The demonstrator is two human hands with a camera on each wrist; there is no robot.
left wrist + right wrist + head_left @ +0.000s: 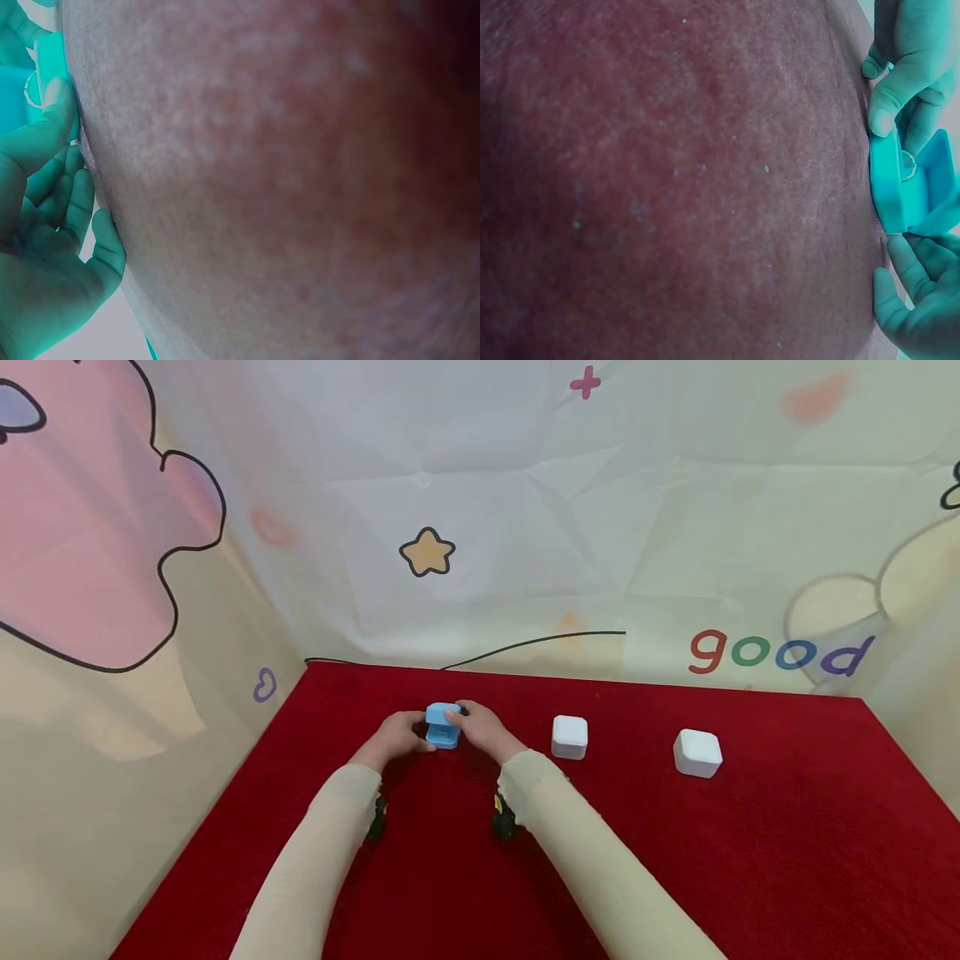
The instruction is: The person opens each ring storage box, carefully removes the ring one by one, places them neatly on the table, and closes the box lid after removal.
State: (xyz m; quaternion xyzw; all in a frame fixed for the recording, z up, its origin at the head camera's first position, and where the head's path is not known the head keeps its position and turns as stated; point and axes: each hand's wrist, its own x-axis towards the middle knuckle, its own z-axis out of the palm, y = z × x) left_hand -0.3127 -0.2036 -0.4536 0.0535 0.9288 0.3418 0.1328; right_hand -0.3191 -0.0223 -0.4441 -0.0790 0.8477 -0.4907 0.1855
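Note:
A small light-blue ring box (442,738) stands on the red cloth with its lid raised, its opening facing me. A ring (910,165) sits upright inside, visible in both wrist views. From the left side, my left hand (397,735) grips the base, its thumb (883,120) pressed on the front of it. My right hand (486,728) holds the lid (442,712) from the right, thumb at the lid's edge and fingers partly hidden behind it. Much of each wrist view is filled by the cloth close up.
Two white rounded boxes stand right of the hands: a nearer white box (570,737) and a farther white box (697,753). Red cloth (795,843) covers the table. A printed curtain (510,552) rises along the table's back edge and on the sides.

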